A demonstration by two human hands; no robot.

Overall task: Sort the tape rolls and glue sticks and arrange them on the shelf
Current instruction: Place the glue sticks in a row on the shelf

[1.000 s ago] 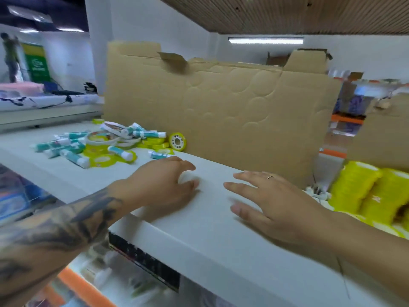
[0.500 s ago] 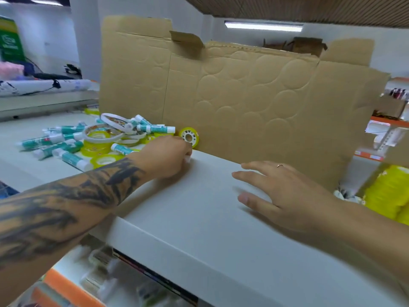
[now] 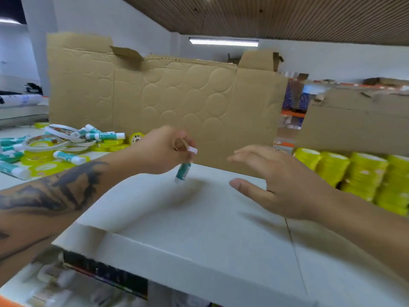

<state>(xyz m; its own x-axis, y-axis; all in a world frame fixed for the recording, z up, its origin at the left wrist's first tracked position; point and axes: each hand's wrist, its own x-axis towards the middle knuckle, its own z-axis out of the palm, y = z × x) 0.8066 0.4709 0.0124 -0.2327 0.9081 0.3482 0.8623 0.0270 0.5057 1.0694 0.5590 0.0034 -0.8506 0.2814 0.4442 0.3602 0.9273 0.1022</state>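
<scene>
Left hand (image 3: pixel 162 149) pinches my glue stick (image 3: pixel 183 171) above the white shelf (image 3: pixel 199 229), while right hand (image 3: pixel 281 182) hovers spread and empty.

head view, forward-down, close over shelf (image 3: pixel 199 229)

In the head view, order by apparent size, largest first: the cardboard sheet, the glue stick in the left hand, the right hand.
1. Cardboard sheet
2. Right hand, though nearer the camera
3. Glue stick, pinched by the left hand
</scene>
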